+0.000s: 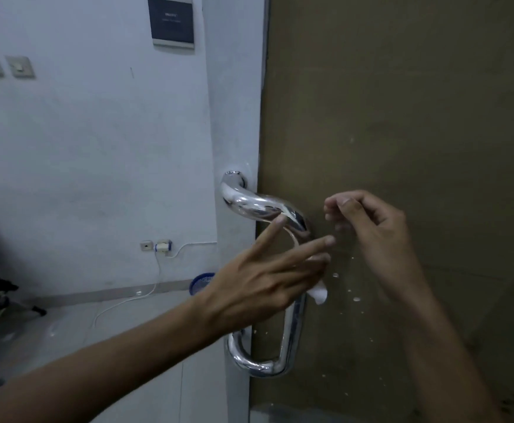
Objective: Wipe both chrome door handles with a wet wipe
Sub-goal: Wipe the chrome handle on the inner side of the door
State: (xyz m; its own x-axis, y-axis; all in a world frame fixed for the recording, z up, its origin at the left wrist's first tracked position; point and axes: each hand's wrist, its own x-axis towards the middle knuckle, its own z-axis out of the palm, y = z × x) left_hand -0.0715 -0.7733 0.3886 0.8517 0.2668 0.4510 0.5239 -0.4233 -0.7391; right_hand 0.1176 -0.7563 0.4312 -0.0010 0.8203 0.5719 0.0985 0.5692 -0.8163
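A: From the head view, where is our wipe [318,293]?
B: Under our left hand [264,277], fingers spread straight, pressing it against the handle [292,328] on the brown door [417,117].
A: Our right hand [371,230]?
B: Loosely curled, holding nothing, beside the handle's top bend.

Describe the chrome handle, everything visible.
The chrome door handle is a polished, mirror-bright tube bent into a tall loop, fixed at its top and bottom ends to the pale door edge beside the brown panel. The left hand covers its middle stretch, fingers extended, index fingertip at the upper bend, with a white wet wipe showing under the fingers. The right hand hovers apart.
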